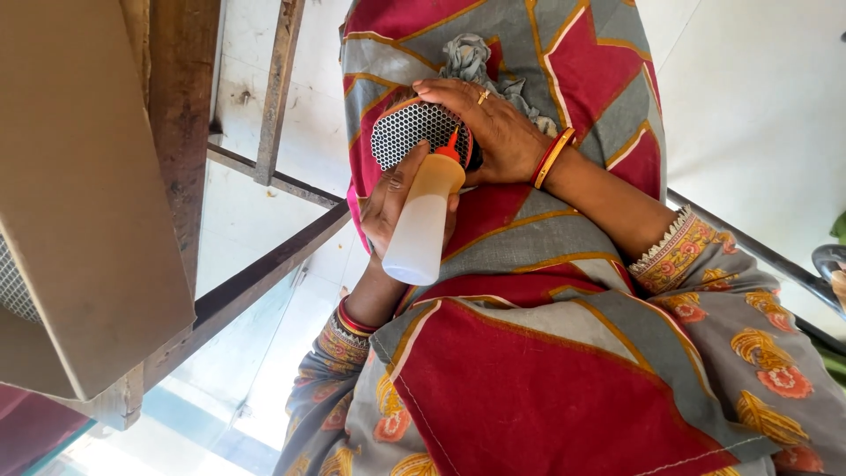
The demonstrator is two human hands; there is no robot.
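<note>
Left hand (pixel 394 204) wrapped around a squeeze bottle (pixel 425 220), fingers curled shut on its translucent body, thumb along the side nearest the mesh part. Bottle tilted, red nozzle (pixel 452 145) uppermost in view, tip touching or just short of the rim of a round perforated metal disc (pixel 412 130); cannot tell which. Bottle contents pale, amber-tinted toward the nozzle end, base pointing down toward the lap. Right hand (pixel 493 128) clamped over the disc's far edge, fingers together and draped across its top, palm behind it, ring on one finger. Disc: honeycomb-pattern holes, silver face, orange-brown rim, held on edge between the two hands above the lap. Red and gold bangles (pixel 553 157) on the right wrist, similar bangles (pixel 351 321) on the left wrist. Grey crumpled cloth (pixel 471 62) just beyond the right hand's fingers, lying on the lap. Lap covered with red, grey and gold patterned fabric (pixel 529 370); sleeves grey with orange floral print. Cardboard box (pixel 79 194) at left edge of view, well apart from the hands, on a wooden frame (pixel 181 106). Dark metal bars (pixel 264 264) run diagonally between box and lap, pale floor behind
</note>
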